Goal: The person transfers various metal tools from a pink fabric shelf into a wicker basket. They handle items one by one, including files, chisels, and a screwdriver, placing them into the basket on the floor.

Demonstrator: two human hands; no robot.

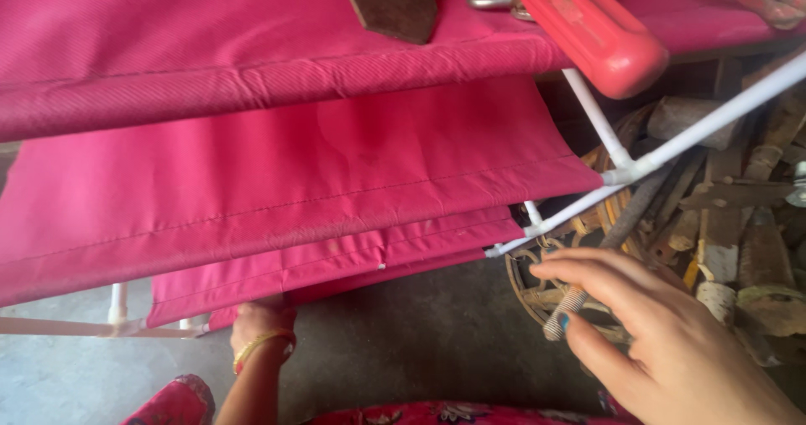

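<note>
Rack: a tiered rack with pink fabric shelves [277, 173] on a white tube frame [672, 144] fills most of the view, the tiers stepping down toward the near floor.
Left hand: the left hand [262, 320] reaches under the lowest pink tier at the near left; its fingers are hidden behind the cloth, so I cannot tell whether they grip or lie loose. A yellow bangle [256, 345] sits on the wrist.
Right hand: the right hand [655, 341] is at the near right, fingers spread and lightly curled, holding nothing; the fingertips touch or hover just at a grey metal rod [621, 223] that slants up toward the frame joint.
Top tier: a red-handled tool [592, 26] lies at the far right, its end jutting past the shelf edge; a dark flat metal piece [395, 5] lies just left of it.
Right side: a heap of rusty tools and wood-handled pieces [739, 240] lies beside the rack.
Floor: grey concrete floor [420, 333] shows below the shelves.
</note>
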